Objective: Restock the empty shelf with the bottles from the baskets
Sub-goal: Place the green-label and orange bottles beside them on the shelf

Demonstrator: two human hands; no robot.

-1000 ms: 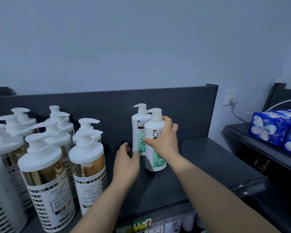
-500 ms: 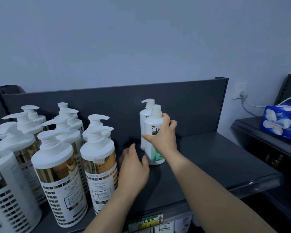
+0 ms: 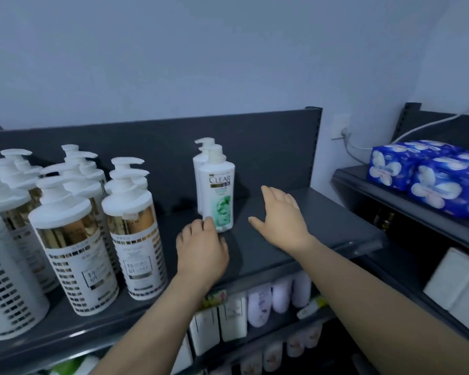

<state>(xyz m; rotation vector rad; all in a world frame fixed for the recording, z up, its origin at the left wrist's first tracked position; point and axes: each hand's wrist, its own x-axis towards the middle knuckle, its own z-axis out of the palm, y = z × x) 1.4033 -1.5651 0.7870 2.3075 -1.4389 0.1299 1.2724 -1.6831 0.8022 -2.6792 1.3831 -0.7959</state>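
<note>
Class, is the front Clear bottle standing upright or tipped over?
Upright: the front Clear bottle stands on its base on the shelf, its pump on top.

1. The front bottle [image 3: 218,197] is white with a pump top, a "CLEAR" label and a green panel. It stands upright.
2. A second bottle [image 3: 200,165] of the same kind stands upright directly behind it, mostly hidden.
3. The dark grey shelf [image 3: 309,239] carries both, near its back panel [image 3: 268,147].
</note>
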